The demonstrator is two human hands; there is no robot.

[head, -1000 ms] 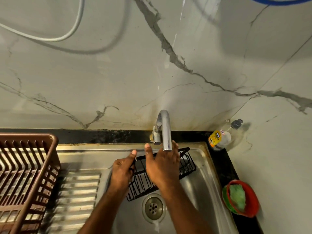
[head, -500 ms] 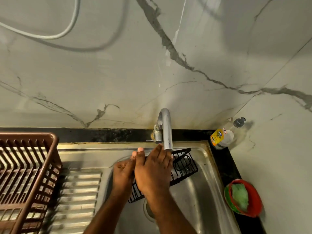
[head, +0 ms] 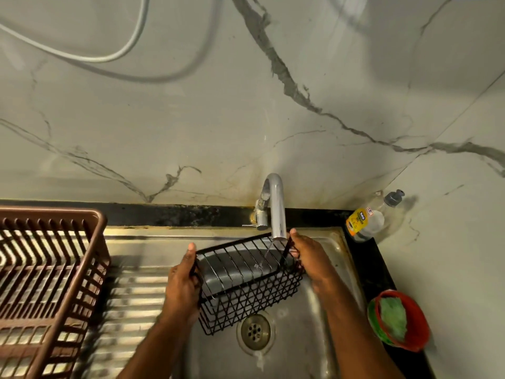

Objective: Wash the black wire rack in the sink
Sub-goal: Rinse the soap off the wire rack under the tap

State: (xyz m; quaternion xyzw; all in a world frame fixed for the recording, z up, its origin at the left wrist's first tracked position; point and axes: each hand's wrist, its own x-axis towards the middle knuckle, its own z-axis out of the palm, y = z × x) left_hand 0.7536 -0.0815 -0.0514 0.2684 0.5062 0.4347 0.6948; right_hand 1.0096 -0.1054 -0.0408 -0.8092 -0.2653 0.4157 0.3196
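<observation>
The black wire rack (head: 246,291) hangs over the steel sink (head: 300,346), tilted with its open side facing up toward me. My left hand (head: 181,285) grips its left end. My right hand (head: 308,255) grips its right end, fingers curled round the wire. A thin stream of water runs from the chrome tap (head: 276,206) into the rack's right part. The drain (head: 254,330) lies just below the rack.
A brown plastic dish basket (head: 52,283) stands on the ribbed draining board at left. A dish soap bottle (head: 369,217) lies at the sink's back right corner. A red bowl with a green scrubber (head: 396,318) sits on the black counter at right.
My right hand has moved from on top of the rack to its right end. The rack has been lifted and turned, so its open side faces up under the water.
</observation>
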